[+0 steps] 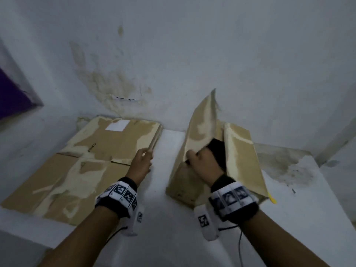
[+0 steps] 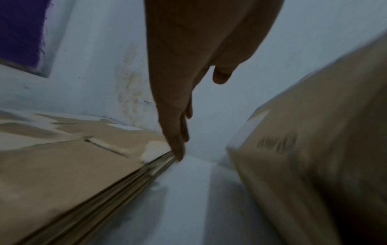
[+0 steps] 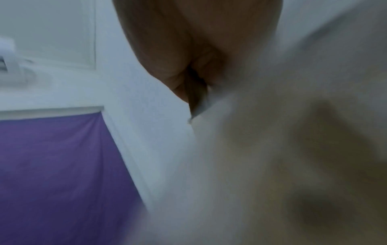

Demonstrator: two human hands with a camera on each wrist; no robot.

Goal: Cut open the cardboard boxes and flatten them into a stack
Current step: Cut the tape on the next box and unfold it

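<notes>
A stack of flattened cardboard (image 1: 86, 160) lies on the left of the white table (image 1: 163, 218), against the wall. My left hand (image 1: 146, 152) has straight fingers whose tips touch the stack's right edge; the left wrist view shows the fingertips (image 2: 178, 152) on the layered edge of the stack (image 2: 73, 165). An opened cardboard box (image 1: 242, 160) stands tilted on the right, one flap (image 1: 202, 122) raised. My right hand (image 1: 190, 157) grips that flap at its lower edge, thumb outside. In the blurred right wrist view the fingers (image 3: 184, 82) pinch the cardboard (image 3: 272, 149).
A stained white wall (image 1: 173, 64) rises straight behind the table. Something small and yellow (image 1: 272, 198) pokes out under the box's near right corner. Purple cloth (image 1: 11, 93) hangs at the far left. A strip of bare table runs between stack and box.
</notes>
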